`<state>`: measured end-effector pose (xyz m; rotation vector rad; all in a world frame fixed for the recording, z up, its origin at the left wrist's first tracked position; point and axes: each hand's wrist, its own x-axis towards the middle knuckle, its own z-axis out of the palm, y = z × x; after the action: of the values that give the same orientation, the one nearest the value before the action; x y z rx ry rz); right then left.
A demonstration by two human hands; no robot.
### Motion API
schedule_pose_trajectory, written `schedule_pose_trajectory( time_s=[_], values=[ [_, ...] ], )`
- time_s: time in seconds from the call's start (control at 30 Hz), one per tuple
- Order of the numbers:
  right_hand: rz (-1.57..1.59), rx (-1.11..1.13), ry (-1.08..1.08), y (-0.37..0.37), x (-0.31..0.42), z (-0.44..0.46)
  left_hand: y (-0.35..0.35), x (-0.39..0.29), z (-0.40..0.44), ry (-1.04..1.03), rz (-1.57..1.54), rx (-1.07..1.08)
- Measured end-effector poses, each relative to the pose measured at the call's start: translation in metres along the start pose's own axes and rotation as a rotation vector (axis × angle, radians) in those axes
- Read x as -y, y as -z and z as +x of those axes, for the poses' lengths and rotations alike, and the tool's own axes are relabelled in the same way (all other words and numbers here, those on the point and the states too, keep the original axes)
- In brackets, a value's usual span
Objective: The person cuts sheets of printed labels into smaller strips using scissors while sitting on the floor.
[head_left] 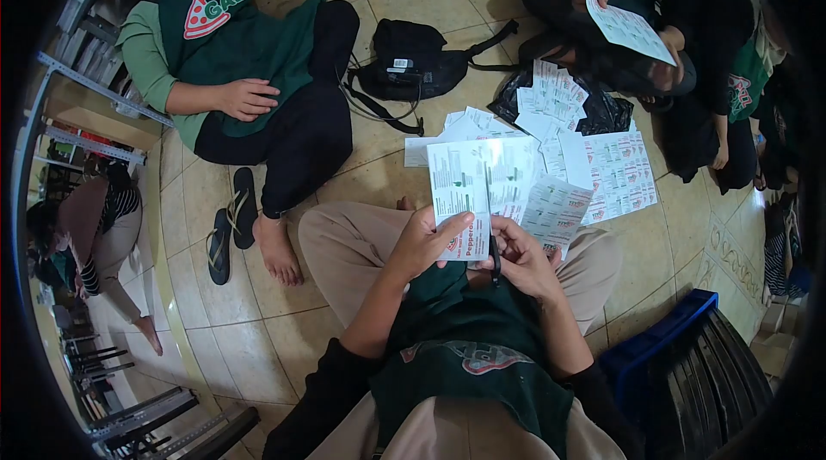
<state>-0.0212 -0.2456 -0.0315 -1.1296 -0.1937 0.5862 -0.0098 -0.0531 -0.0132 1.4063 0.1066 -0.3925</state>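
Observation:
My left hand (423,245) pinches the lower left edge of a printed label sheet (456,176), thumb on top. The print on it shows green and red, with a "Pepperoni"-like word along the lower part. Black-handled scissors (496,264) are in my right hand (527,264), fingers around the handle. Their blades run up along the sheet, at a line between its left and right parts; how far they are parted I cannot tell. Another printed sheet (557,206) leans by my right knee. Beyond my hands lies a spread pile of printed sheets (615,169) on the floor.
A black bag (413,60) with straps and a black plastic bag (605,111) lie on the tiles. Flip-flops (219,245) sit to the left. A person in a green apron (249,55) sits opposite; another holds a sheet (632,25). A blue-edged black crate (688,365) stands right.

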Motion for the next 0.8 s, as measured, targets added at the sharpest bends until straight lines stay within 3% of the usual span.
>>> schedule_pose_trajectory(
  time_s=[0.13,0.8],
  values=[
    [-0.015,0.005,0.083,0.0089,-0.0076,0.0016,-0.0044,0.0003,-0.0048,0.023,0.0,0.064],
    [-0.071,-0.057,0.078,0.0106,-0.0045,0.0022,-0.0051,0.0066,-0.0055,0.026,0.011,0.123]
  ],
)
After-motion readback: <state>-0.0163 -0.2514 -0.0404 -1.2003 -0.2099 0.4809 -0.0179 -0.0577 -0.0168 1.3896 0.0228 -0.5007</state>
